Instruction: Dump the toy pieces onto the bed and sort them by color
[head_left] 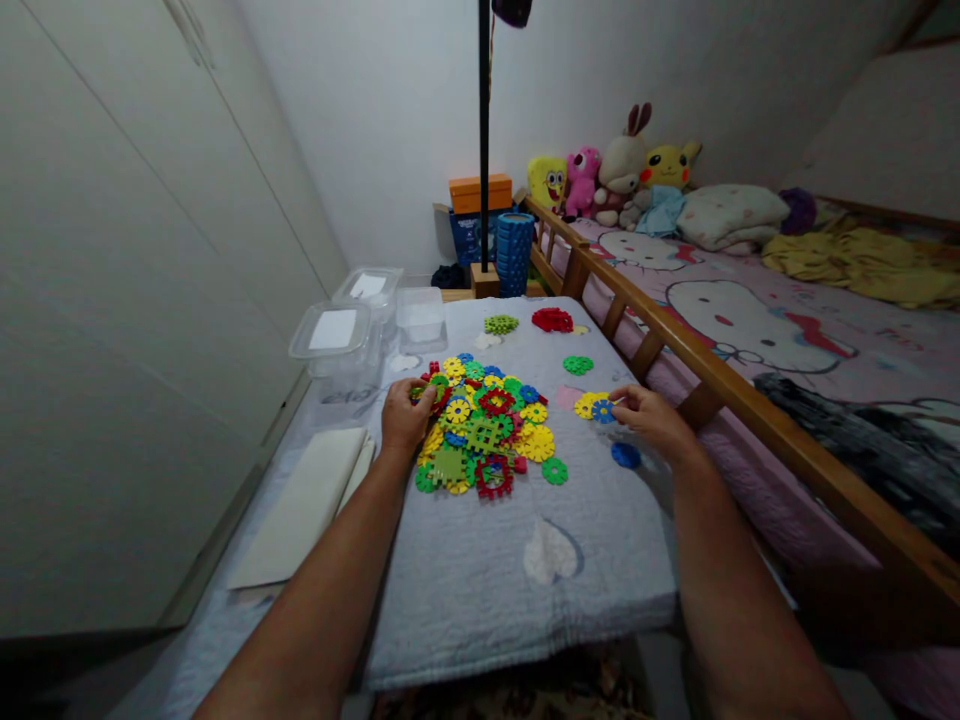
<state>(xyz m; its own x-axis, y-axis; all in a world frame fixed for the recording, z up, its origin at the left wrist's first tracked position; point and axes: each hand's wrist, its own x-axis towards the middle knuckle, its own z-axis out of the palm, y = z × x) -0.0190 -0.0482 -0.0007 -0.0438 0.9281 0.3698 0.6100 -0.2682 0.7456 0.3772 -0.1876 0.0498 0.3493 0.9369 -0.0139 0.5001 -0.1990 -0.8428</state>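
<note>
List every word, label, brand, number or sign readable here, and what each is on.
Nothing reads with certainty.
Grey letters on the tablecloth, behind the clear boxes: partly obscured, too unclear.
Faint lettering on the bed sheet: too blurred.
Pale print on the blue box: too small.
White labels: no legible writing.
Plastic pieces: no lettering visible.

Shows a bare left forearm [322,570], cut off by the bottom edge left of centre, and a bare right forearm [739,560], cut off at lower right. Looks broad near that edge on both sides, tapers to narrower wrists, and ends in a bare left hand [406,415] mid-frame and a bare right hand [651,420] right of centre. Has slender fingers, nails too small to make out.
</note>
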